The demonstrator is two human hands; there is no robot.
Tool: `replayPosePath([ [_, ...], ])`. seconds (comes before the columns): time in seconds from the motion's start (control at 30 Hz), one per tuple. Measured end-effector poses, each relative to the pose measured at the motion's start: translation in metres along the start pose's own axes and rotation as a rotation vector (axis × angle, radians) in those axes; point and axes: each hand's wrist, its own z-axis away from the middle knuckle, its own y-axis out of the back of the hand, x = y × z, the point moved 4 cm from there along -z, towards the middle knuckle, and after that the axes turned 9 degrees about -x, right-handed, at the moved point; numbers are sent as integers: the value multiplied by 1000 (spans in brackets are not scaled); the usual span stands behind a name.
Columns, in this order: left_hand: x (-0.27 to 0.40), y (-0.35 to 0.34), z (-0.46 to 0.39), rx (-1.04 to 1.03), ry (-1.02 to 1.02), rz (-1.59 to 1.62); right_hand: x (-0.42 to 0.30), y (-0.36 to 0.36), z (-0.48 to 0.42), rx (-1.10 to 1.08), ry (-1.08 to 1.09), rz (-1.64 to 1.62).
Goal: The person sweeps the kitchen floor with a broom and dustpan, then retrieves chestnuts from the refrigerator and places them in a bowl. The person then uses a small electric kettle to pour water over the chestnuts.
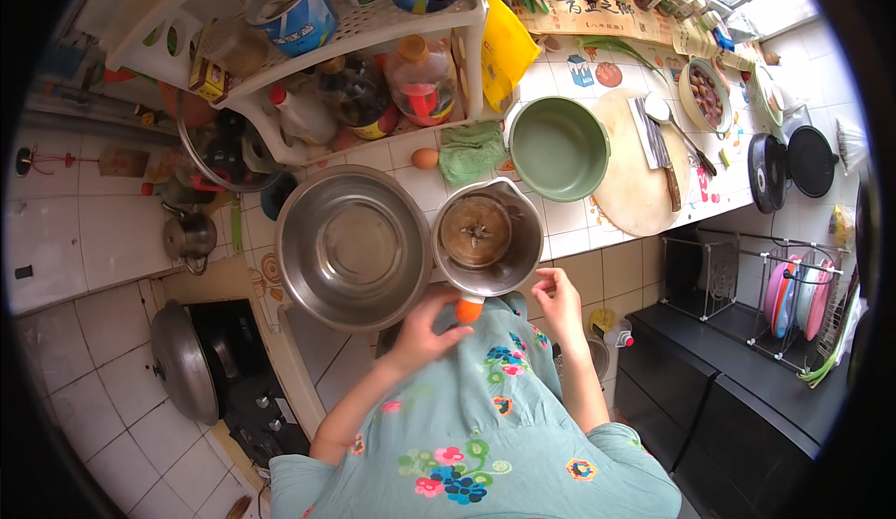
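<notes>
Before me on the tiled counter stands a steel blender jug [521, 225] with a white and orange handle [468, 309] towards me. A bladed piece [477, 232] and a brownish film or liquid show inside it. My left hand [425, 330] is just left of the handle, fingers spread and holding nothing; whether it touches the handle is unclear. Beside the jug's right rim is my right hand [558, 298], its fingers bent and apart with nothing between them. A wide steel basin [353, 246] sits to the left of the jug, close against it.
Behind the jug are an egg [425, 158], a green cloth [472, 151] and a green pot [560, 148]. A knife [654, 141] and a spoon [661, 113] lie on the round cutting board [633, 204]. The white shelf [364, 43] overhangs the back left.
</notes>
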Motion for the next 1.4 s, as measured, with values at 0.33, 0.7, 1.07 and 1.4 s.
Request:
replayPosePath([
  [0.33, 12, -26, -35, 299, 70, 268, -26, 19, -9, 147, 83, -200],
  [0.7, 21, -17, -41, 381, -83, 51, -47, 62, -2, 352, 198, -601],
  [1.07, 2, -1, -31, 156, -224, -258, -125, 71, 39, 222, 896, -283],
  [1.4, 3, 1, -31, 174, -186, -108, -163, -12, -26, -732, 860, 982],
])
